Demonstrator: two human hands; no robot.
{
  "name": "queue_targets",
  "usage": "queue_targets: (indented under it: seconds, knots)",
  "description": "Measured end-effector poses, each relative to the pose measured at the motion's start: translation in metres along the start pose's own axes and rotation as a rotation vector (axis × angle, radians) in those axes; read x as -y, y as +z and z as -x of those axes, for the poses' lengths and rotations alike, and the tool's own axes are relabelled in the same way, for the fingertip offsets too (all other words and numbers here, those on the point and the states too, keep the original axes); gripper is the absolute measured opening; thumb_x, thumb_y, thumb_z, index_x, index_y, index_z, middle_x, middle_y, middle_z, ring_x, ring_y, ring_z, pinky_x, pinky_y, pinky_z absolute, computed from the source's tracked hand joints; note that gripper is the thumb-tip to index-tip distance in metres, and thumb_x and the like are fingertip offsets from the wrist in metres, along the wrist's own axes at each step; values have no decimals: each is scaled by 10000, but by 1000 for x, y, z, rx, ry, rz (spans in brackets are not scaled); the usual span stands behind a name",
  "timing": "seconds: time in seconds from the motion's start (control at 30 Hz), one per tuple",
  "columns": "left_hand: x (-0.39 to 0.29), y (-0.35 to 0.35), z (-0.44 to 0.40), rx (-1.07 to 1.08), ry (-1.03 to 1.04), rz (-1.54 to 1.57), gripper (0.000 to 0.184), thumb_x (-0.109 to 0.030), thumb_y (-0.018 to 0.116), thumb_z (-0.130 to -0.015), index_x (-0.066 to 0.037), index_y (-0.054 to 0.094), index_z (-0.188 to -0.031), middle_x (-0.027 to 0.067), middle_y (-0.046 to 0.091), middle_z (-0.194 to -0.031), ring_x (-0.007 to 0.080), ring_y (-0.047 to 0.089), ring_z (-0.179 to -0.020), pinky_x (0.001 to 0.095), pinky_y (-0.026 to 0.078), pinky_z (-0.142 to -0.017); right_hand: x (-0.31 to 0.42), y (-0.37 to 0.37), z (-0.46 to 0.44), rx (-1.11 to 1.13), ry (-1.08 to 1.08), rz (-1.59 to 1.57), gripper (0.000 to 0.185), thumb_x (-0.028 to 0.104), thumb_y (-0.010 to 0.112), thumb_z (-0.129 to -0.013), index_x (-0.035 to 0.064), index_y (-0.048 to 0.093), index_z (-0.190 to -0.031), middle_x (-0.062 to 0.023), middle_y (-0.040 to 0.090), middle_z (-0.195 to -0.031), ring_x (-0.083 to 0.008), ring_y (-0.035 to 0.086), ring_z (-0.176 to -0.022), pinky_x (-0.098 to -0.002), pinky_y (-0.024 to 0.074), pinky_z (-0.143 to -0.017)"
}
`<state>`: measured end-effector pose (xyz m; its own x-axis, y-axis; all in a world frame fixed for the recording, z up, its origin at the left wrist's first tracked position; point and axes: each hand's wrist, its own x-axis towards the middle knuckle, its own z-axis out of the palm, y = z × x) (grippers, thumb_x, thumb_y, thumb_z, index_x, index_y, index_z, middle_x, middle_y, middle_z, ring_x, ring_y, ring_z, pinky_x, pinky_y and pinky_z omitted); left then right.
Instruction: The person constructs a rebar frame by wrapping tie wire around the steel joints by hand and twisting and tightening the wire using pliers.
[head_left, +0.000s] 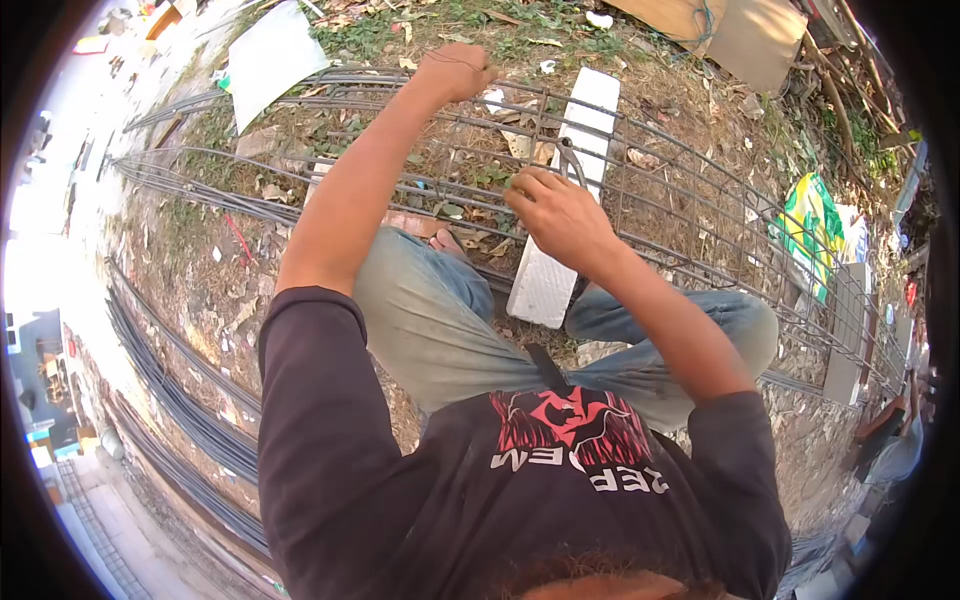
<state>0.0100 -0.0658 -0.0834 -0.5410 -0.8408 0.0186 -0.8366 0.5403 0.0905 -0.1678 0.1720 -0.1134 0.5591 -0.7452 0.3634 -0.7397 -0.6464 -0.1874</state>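
A steel rebar cage (pixel 541 115) of long rods and thin cross ties runs across the ground in front of my bent knees. A white foam block (pixel 543 285) lies crosswise beneath its rods. My left hand (pixel 456 73) is closed at the cage's far side, with thin dark tie wire (pixel 450 60) showing across the fingers. Over the near rods, beside the foam block, my right hand (pixel 562 215) is closed round dark pincers (pixel 570 160), whose head points away from me. The handles are mostly hidden by the fingers.
Bundles of rebar (pixel 180 385) lie on the ground to my left. A white sheet (pixel 272 62) rests at the upper left. Toward the right are a green and yellow bag (pixel 812 232) and a board (pixel 848 335). Cardboard (pixel 755 40) lies at the back.
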Motion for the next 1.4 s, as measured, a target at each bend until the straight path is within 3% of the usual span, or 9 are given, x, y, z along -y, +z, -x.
queue_targets:
  seconds: [0.3,0.47,0.6,0.73,0.83,0.97,1.17,1.3,1.4]
  knots:
    - [63,12,23,-303,-95,125,480,-507,588,-1001,-85,775,-870,155,735,-839,369,708,-858,487,559,-772,-94,67,-168,175,-444,837,378,222,554,-991,55,650,-1316,-97,619,-1372,-238,502,-1359,-523,336,-1165]
    - [53,20,15,-151,-19,208,413,-479,631,-968,-96,774,-1025,159,744,-904,339,715,-868,465,561,-751,-42,51,-181,594,-296,805,159,138,615,-881,68,758,-875,-47,745,-939,-199,661,-1038,-397,393,-1002]
    - [92,36,5,-113,-247,687,352,-415,751,-932,-92,807,-1060,87,761,-902,181,686,-766,372,553,-692,-72,71,-206,167,-471,636,117,155,670,-837,153,760,-763,1,725,-768,-200,696,-907,-378,401,-949]
    - [73,47,2,-152,-415,1059,299,-288,788,-910,-77,801,-1122,76,778,-1016,143,685,-852,330,548,-767,-36,66,-222,588,-141,744,123,146,648,-872,140,768,-895,-60,764,-982,-209,712,-865,-397,452,-955]
    - [84,73,-6,170,-240,1035,277,-291,769,-887,-102,819,-1083,49,767,-859,144,661,-682,298,501,-571,-14,54,-231,988,-52,583,187,148,637,-871,119,798,-962,-91,779,-1010,-256,733,-957,-431,518,-937]
    - [101,35,29,217,-269,1236,284,-329,773,-904,-115,801,-1089,0,703,-788,75,596,-645,256,424,-531,-16,2,-237,661,38,18,241,139,625,-902,33,778,-1056,-144,774,-1040,-362,719,-1003,-439,565,-876]
    - [56,-22,51,113,-202,1327,498,-565,729,-935,-96,786,-1091,4,716,-886,85,614,-706,248,436,-577,-41,-67,-171,58,445,-1347,233,199,575,-1077,14,711,-1114,22,577,-751,-92,625,-705,-332,596,-771]
    - [-8,-59,53,-55,-113,1412,468,-542,677,-980,-91,783,-1048,19,730,-916,97,631,-743,272,462,-637,-38,-113,-103,-280,424,-1615,251,184,563,-1080,-25,670,-1169,0,622,-797,-123,646,-722,-363,617,-780]
    - [-52,-73,41,-442,213,861,438,-443,637,-1028,-45,712,-1195,72,753,-1060,205,694,-921,345,537,-804,-40,-133,-53,-474,518,-1597,319,170,512,-1088,-68,612,-1275,-52,663,-880,-178,697,-854,-411,636,-899]
